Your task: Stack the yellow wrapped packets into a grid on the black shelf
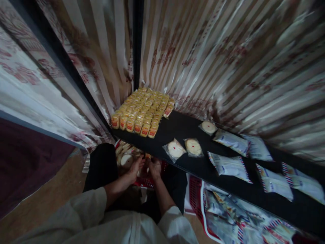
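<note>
Both my hands reach down into a red basket (148,183) on my lap, below a black shelf (182,130). My left hand (135,166) is curled among clear-wrapped round cakes (126,159) in the basket. My right hand (154,167) is closed beside it over the basket's contents; what either holds is too dark and blurred to name. On the shelf just above lie two wrapped round cakes (175,149) (193,146), with a third (208,127) farther back.
A block of several small yellow packets (143,112) fills the shelf's far left. White packets with striped edges (230,164) line the shelf to the right. A second red basket (200,203) of packets stands at lower right. Striped wrapping covers the walls.
</note>
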Tool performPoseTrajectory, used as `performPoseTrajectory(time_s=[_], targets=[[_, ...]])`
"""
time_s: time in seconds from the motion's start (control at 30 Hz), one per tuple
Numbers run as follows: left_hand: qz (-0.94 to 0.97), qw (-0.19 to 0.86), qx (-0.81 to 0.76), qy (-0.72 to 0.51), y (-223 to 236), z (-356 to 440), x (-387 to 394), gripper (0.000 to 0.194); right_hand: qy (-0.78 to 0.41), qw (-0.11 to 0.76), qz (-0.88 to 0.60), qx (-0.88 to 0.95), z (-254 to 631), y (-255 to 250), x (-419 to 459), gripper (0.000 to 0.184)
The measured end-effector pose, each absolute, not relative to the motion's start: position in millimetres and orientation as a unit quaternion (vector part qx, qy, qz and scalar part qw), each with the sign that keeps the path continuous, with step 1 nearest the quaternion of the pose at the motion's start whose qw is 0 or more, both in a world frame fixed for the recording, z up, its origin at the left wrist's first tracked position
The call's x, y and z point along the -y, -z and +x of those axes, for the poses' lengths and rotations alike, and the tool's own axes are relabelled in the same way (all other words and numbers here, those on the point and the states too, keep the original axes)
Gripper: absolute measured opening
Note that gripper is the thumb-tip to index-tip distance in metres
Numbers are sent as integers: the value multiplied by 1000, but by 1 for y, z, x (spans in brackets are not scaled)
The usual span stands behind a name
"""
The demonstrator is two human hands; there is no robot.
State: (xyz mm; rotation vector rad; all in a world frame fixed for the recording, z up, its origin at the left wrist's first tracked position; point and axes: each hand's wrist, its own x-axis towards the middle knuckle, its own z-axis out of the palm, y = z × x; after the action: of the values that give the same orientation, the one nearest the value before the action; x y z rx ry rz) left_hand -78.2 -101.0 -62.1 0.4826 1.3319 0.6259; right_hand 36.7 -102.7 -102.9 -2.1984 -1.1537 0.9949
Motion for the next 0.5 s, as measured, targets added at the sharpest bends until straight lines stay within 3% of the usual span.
performPoseTrajectory(time_s=[0.23, 0.5], targets=[[253, 705, -606, -266, 37, -115, 120, 47, -350, 167, -780, 491, 19, 52, 132, 31], [307, 721, -544, -299, -5, -132, 119, 40, -408, 325, -664, 536, 19, -4, 139, 27]])
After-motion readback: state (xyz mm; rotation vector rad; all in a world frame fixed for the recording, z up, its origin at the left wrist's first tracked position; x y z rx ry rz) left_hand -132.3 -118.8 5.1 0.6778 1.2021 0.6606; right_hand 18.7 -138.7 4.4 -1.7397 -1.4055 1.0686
